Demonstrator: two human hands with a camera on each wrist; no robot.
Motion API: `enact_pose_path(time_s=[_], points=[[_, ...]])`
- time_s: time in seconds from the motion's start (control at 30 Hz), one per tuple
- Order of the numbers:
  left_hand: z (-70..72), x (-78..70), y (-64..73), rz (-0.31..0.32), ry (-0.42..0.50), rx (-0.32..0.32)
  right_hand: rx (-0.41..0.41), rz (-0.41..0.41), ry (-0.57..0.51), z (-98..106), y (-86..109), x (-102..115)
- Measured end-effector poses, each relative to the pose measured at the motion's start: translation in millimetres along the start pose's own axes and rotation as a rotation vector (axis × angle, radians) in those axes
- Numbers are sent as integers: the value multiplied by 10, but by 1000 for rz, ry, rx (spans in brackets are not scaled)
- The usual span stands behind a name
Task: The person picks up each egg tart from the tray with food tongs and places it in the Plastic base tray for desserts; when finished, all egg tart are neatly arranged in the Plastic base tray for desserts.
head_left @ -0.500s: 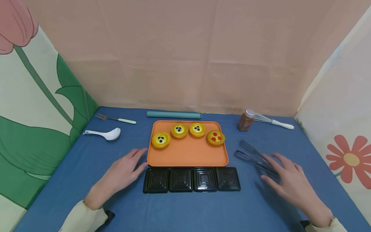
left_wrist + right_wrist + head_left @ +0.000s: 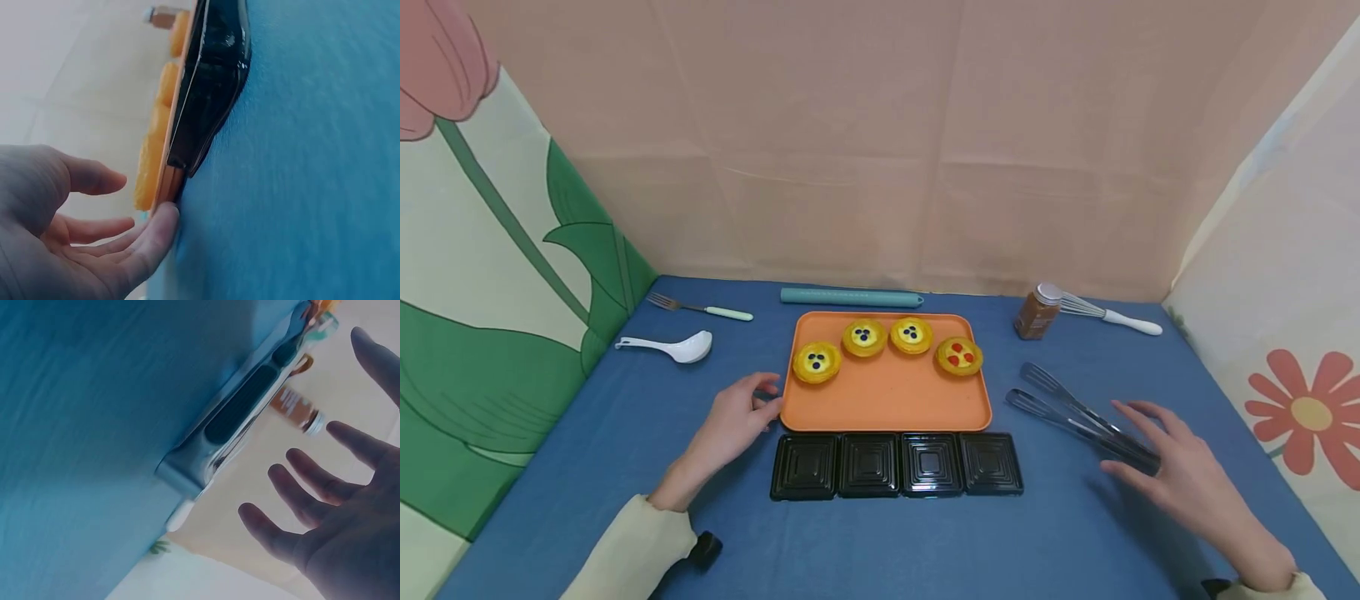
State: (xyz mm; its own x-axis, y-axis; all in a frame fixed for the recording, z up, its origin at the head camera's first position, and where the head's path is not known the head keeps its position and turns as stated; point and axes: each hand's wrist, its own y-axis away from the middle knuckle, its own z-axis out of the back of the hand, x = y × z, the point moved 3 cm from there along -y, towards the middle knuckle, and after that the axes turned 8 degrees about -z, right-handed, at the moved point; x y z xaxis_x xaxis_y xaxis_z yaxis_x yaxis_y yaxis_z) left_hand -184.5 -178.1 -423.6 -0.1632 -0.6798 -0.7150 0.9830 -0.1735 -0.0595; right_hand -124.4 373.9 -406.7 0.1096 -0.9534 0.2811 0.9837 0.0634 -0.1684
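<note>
My left hand is at the left edge of an orange tray, one fingertip right at its rim in the left wrist view. Three egg tarts with blue dots, one of them this tart, and an egg tart with red pieces sit along the tray's far part. Just in front lies a black compartment tray. My right hand, fingers spread, hovers over the handle end of a pair of tongs. The right wrist view shows those tongs apart from the fingers.
Behind the tray lies a teal rod. A fork and a white spoon lie at the back left. At the back right are a brown jar and a whisk. Walls border the blue table's back and sides.
My right hand has shifted right, uncovering more of the tongs' handle. My left hand has moved slightly right and up along the tray's left edge, its fingers bending more. The objects have stayed put.
</note>
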Motion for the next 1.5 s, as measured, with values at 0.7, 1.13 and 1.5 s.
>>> enact_pose_path(time_s=[0.7,1.13,1.5], points=[[-103,171,-105,53,229,-4,257,-135,-184,-128,-110,-456],[-110,204,-109,63,260,3,281,-109,-204,-234,-267,-339],[-119,219,-117,70,267,-1,230,-19,-192,-257,-377,-212]])
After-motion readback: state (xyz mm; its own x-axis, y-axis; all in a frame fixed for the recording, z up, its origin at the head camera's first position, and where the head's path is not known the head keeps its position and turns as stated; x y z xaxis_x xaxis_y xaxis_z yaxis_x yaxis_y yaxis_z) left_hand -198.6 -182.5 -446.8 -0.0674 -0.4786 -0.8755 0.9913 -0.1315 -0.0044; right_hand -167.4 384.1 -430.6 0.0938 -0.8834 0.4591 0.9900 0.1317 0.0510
